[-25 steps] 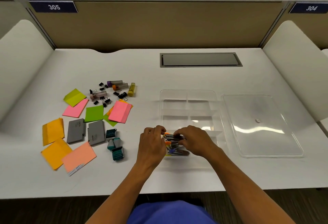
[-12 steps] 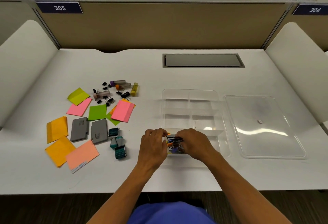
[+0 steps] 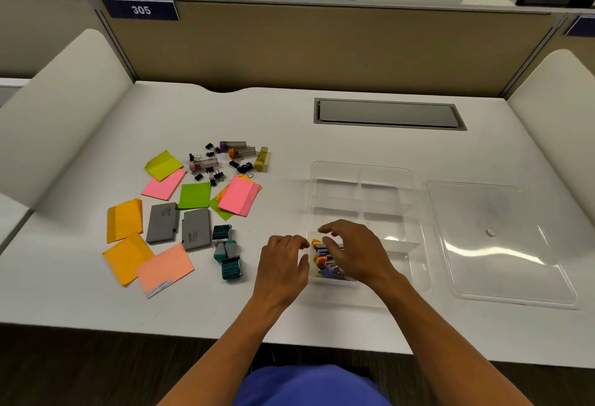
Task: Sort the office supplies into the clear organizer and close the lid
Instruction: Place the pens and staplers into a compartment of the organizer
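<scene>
Organizer: the clear organizer sits right of centre on the white desk, its long axis running from the lower edge of the frame toward the top; the dividers form several compartments.
Contents: small tubes with orange and purple caps lie in the nearest left compartment, mostly crosswise to the organizer's long axis; the exact count cannot be made out.
Lid: the clear lid lies flat just beside the organizer, to its right, long axis parallel to it.
Left hand: the left hand is at the organizer's near left wall, fingers loosely curled; nothing is seen held.
Right hand: the right hand is over the tube compartment, fingers spread and relaxed, gripping nothing; whether the fingertips touch the tubes cannot be told.
Hidden: the right hand covers part of the tubes and the compartment's right side.
Unsorted, left of frame: sticky notes in yellow, pink, green and orange; two grey cases; teal stamps; black binder clips mixed with further capped tubes.
Other: a grey cable hatch is set in the desk above the organizer; a placard reading 305 is at upper left.
</scene>
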Motion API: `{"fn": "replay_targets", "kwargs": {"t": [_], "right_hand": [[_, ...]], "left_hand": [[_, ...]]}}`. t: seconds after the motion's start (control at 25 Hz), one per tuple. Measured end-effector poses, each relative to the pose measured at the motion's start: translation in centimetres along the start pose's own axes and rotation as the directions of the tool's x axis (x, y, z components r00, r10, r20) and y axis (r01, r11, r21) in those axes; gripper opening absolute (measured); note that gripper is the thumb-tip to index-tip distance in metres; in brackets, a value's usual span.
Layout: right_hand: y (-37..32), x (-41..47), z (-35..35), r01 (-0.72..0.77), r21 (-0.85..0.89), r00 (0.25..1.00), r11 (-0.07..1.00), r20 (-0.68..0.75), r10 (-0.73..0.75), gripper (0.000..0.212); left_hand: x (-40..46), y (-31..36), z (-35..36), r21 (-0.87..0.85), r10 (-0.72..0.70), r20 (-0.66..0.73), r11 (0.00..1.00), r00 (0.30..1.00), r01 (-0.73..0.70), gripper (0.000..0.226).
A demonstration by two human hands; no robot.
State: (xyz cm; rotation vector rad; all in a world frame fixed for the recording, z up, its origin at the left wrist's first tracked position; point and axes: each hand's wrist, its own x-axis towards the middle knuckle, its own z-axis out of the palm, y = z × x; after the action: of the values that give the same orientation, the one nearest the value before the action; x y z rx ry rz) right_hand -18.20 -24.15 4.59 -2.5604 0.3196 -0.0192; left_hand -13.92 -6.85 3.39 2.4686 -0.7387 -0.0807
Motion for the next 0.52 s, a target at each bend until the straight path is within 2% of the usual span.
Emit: {"fn": "replay_targets", "kwargs": {"t": [0.16, 0.52], "right_hand": [[-1.6, 0.6, 0.5, 0.079, 0.056, 0.997, 0.995, -0.019, -0.078, 0.026], [-5.3, 1.5, 2.7, 0.201, 0.097, 0.976, 0.975, 0.064, -0.208, 0.033]], "left_hand": [[-0.2, -1.3, -0.6, -0.002, -0.041, -0.024, 0.999, 0.999, 0.041, 0.025], [-1.5, -6.5, -3.3, -0.05, -0.212, -0.126, 0.977, 0.969, 0.207, 0.027]]}}
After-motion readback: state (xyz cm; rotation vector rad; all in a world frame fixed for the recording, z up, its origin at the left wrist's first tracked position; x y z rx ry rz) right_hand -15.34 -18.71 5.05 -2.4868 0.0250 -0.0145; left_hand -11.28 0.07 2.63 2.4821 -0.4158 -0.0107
